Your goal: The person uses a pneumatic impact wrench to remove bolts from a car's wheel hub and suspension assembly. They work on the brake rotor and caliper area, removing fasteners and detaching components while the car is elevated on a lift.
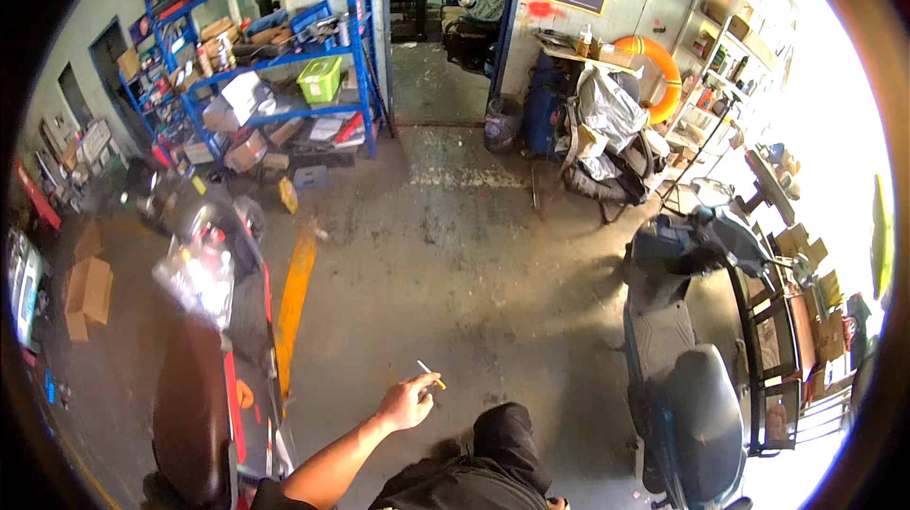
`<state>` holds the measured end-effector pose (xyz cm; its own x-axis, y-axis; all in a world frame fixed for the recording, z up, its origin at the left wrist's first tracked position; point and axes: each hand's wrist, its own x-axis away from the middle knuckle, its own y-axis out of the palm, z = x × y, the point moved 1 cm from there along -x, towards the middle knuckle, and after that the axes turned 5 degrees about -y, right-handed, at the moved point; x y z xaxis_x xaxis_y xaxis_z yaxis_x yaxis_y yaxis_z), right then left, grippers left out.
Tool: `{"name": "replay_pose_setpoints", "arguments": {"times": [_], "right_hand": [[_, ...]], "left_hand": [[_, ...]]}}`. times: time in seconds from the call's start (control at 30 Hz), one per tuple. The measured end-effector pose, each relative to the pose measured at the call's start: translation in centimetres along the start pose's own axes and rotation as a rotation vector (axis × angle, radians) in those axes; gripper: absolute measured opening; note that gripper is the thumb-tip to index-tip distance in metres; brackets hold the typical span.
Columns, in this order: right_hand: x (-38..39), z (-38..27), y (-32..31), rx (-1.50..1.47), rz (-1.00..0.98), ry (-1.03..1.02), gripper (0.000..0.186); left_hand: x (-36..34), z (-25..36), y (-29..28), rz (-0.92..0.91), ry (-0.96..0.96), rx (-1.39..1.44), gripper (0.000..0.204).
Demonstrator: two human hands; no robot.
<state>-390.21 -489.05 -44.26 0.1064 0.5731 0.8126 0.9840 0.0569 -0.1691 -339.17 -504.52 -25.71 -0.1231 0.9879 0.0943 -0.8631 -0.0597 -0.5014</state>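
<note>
My left hand (406, 404) is raised over the floor, left of my knee, with its fingers pinched on a cigarette (426, 370). The white end of the cigarette points up and away, and its yellow filter end sticks out past the fingertips. Only a small, skin-coloured sliver of what looks like my right hand (557, 503) shows at the lower edge; its fingers are hidden. My dark-clothed leg (507, 434) lies between the two.
A scooter with a brown seat (194, 406) stands at my left, beside a yellow floor line (296, 292). Another scooter (697, 415) stands at my right. Ahead are blue shelves (275, 117), a doorway (441, 83), a cluttered chair (611, 145) and an orange ring (664, 74).
</note>
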Motion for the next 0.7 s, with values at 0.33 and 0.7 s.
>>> {"name": "replay_pose_setpoints", "arguments": {"times": [0.33, 0.7], "right_hand": [[-31.1, -38.0, 9.5, 0.554, 0.066, 0.015, 0.028], [-53.3, -105.8, 35.1, 0.161, 0.103, -0.770, 0.014]], "left_hand": [[-32.2, -8.6, -9.3, 0.189, -0.281, -0.199, 0.039], [-72.5, -13.0, -24.2, 0.489, -0.286, 0.190, 0.039]]}}
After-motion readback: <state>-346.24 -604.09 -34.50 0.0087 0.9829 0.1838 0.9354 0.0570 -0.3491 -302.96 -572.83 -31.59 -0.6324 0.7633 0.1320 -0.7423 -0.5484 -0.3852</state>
